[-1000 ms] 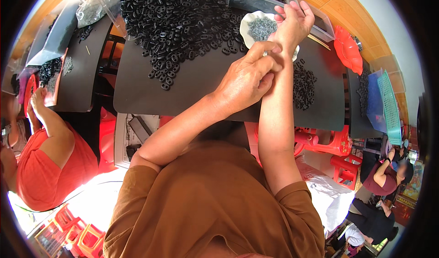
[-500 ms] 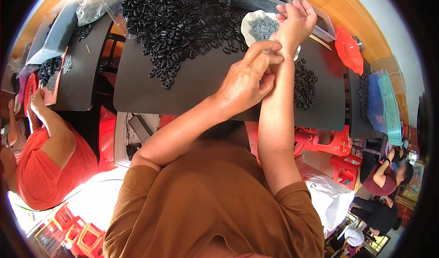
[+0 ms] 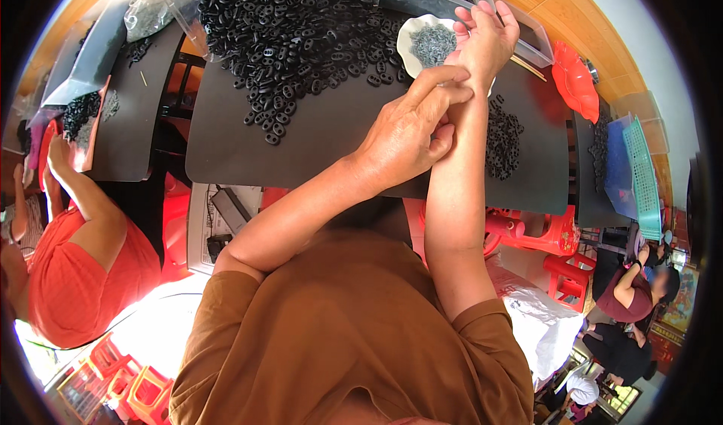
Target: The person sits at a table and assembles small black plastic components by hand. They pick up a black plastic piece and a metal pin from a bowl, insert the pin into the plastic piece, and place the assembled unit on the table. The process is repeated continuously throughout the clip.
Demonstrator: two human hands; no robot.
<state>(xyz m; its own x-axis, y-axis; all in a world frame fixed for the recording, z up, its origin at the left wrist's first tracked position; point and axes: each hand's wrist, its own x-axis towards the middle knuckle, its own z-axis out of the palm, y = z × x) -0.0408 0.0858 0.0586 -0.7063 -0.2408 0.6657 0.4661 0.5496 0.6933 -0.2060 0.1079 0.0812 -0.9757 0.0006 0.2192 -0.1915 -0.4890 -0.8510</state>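
My left hand [image 3: 403,135] reaches across to my right forearm, its bent fingertips resting on the inner side of my right wrist. The thumb is apart from the fingers, and nothing shows between them. My right hand [image 3: 486,42] is raised palm up, fingers loosely curled and holding nothing. Beside and partly behind it stands a white wavy-rimmed bowl [image 3: 407,56] with small clear-grey pieces [image 3: 432,45] inside. Small black parts [image 3: 503,143] lie on the table right of my wrist. A large heap of black oval two-holed pieces [image 3: 294,33] spreads over the far left of the table.
The dark table [image 3: 316,135] reaches close to my body. Behind the bowl is a clear plastic bin [image 3: 422,0] of black parts; a red scalloped dish [image 3: 576,82] sits at the right edge. At the left, a person in red [image 3: 98,267] works at another table. Red stools [image 3: 568,278] stand right.
The fingertips of my left hand have slid slightly to the right on my right wrist. My right hand has barely moved. The co-worker's hand at the left has shifted a little.
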